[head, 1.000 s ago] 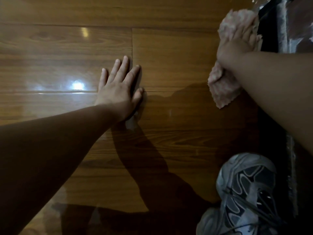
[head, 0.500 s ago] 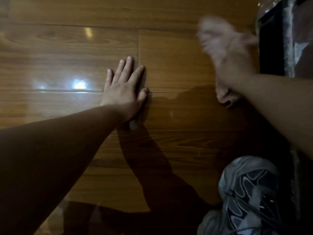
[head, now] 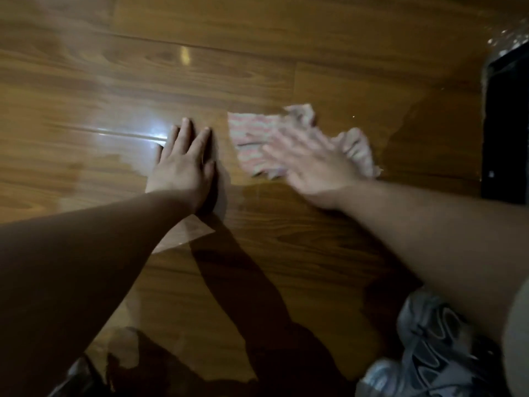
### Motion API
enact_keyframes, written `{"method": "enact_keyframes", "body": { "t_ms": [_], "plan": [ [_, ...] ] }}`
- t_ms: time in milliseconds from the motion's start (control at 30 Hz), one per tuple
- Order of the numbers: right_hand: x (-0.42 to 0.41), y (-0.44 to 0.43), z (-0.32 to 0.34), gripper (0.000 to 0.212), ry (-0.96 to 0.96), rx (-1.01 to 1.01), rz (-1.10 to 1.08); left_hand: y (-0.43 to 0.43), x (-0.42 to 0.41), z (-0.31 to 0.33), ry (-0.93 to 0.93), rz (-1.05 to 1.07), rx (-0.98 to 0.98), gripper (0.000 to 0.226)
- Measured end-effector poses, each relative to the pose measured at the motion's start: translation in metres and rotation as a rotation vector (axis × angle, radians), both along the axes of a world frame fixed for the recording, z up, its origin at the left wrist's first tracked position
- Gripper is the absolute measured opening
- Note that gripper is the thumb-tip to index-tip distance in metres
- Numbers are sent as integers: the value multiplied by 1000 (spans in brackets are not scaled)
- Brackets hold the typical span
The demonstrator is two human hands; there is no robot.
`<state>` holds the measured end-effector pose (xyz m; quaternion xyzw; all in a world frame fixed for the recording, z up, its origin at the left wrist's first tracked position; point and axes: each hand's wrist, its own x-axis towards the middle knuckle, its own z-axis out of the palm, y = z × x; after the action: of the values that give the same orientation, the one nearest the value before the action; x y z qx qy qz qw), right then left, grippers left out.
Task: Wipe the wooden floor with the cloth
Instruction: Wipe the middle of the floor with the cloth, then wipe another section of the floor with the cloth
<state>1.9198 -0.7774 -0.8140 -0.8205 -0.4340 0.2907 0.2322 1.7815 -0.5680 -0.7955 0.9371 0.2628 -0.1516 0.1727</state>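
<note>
Under the right hand [head: 312,164] sits the pink-and-white striped fabric cloth [head: 259,138], and honestly it's less a grip than a press: palm down, fingers spread out flat on top of it, pinning it to the glossy brown wooden plank floor [head: 329,53]. That hand is pretty blurred, so I can't say whether any fingers are curled around the fabric. About half the cloth sticks out past the fingertips toward the left, and a bunched-up bit pokes out on the far right side.

Just beside it, the left hand [head: 183,164] is planted flat on the boards with fingers extended, holding nothing. Looks like it's just propping the person up. The two hands are near each other but not touching.

As for progress, I'd guess it's mid-job. You can see a faint edge running across the planks near the cloth and a lighter patch under the left forearm, which could be damp streaks or just reflections, hard to call. Plenty of floor around the hands, so probably lots left to cover.

Room-wise it's dim, with a bright light glare bouncing off the boards left of the left hand. A black flat object [head: 506,130] lies along the right edge, and a grey-and-white sneaker [head: 435,348] sits at the bottom right.
</note>
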Motion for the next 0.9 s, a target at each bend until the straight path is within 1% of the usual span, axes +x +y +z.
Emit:
{"method": "enact_keyframes", "body": {
  "t_ms": [33,67,100,133,167,233,267,333,367,400,467,500,533,567,600,633,667,700,733,767,800,833,867,900],
  "plan": [
    [27,-9,9,50,212,138,-209,0,2,0,3,-24,-14,58],
    [45,-19,21,40,431,305,-521,-1,1,-3,30,-53,-19,58],
    [58,-21,19,31,470,398,-831,5,-9,0,37,-55,-34,59],
    [69,-27,18,30,402,342,-982,4,-8,-2,39,-82,-40,59],
    [71,-25,16,35,288,230,-986,6,-5,-2,47,-102,-56,60],
    [55,-17,4,43,163,69,-836,14,-10,-1,36,-112,-73,60],
    [45,-17,0,46,49,-29,-782,16,-9,-3,31,-124,-81,59],
    [14,-11,-4,56,-308,-271,-657,17,-12,-3,11,-116,-94,55],
    [-7,-5,-4,60,-387,-335,-588,15,-11,-4,3,-97,-91,53],
    [-39,9,-3,62,-394,-320,-471,18,-16,-3,-10,-69,-76,52],
    [-92,28,-4,63,-260,-201,-167,18,-18,-3,-7,-9,-59,51],
    [-112,33,-1,60,-232,-146,-46,18,-22,0,8,-13,-37,51],
    [-113,30,0,57,-201,-116,30,18,-26,0,30,-10,-30,52],
    [-95,21,0,57,-193,-113,92,17,-26,1,59,0,-30,52],
    [-84,12,0,56,-226,-114,111,17,-35,3,103,10,-25,53],
    [-62,1,1,55,-241,-144,60,16,-34,5,148,37,-34,54],
    [-41,-9,4,52,-194,-122,-84,15,-31,6,187,68,-57,56],
    [-27,-22,7,48,-99,-81,-389,11,-36,9,216,93,-77,58],
    [-5,-33,8,46,-20,-110,-752,10,-30,11,228,115,-90,59],
    [10,-43,9,49,-13,-313,-1065,7,-26,11,235,130,-104,60],
    [15,-45,15,55,7,-476,-1254,9,-30,15,223,143,-99,61],
    [17,-49,13,60,-9,-617,-1308,8,-27,14,232,128,-101,62],
    [10,-41,17,63,-25,-647,-1272,11,-23,14,240,101,-105,63],
    [-13,-30,14,64,-42,-613,-1202,15,-32,17,250,67,-100,64]
  ]
}}
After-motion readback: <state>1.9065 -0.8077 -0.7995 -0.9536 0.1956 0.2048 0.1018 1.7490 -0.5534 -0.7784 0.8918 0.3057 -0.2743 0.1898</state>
